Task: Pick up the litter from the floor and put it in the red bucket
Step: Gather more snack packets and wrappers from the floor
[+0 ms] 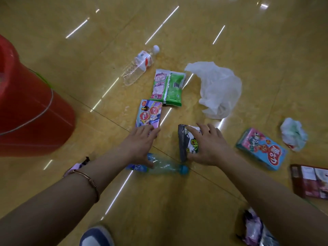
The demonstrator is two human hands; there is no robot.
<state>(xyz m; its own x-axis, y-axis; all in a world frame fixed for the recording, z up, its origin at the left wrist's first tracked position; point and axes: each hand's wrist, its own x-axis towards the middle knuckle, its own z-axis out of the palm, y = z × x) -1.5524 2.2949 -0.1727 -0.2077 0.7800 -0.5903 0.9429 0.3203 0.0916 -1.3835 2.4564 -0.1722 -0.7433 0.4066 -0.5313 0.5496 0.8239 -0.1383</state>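
Left grip [140, 144] spread, fingertips [150, 129] on near end of purple pack [149, 112]; right grip [211, 148] spread over dark pack [186, 144]. Both likely light, crinkly, slick: pinch edges; bucket [35, 112] left

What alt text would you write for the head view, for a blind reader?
On a shiny yellow floor, the left hand reaches over a purple packet and the right hand spreads over a grey snack packet. A red bucket stands at the left.
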